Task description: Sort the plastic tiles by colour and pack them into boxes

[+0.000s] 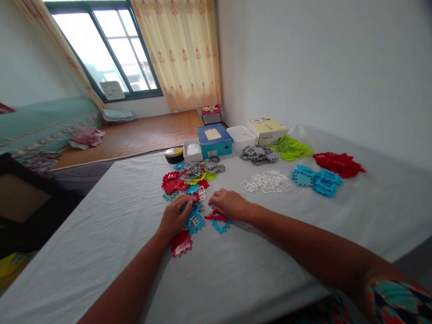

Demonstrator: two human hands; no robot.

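My left hand (176,216) lies palm down on a cluster of blue and red interlocking plastic tiles (193,221), fingers curled over a blue piece. My right hand (228,204) rests beside it with fingers bent down onto red and blue tiles (219,220). What the fingertips grip is hidden. A red tile (181,244) lies just under my left wrist. A mixed heap of red, grey, green and blue tiles (192,176) sits just beyond both hands on the white cloth-covered table (101,234).
Sorted piles lie to the right: white tiles (266,181), blue (317,179), red (338,163), green (293,147), grey (258,154). A blue box (214,140), white containers (240,136), a yellow-white box (267,129) and a tape roll (173,154) line the far edge.
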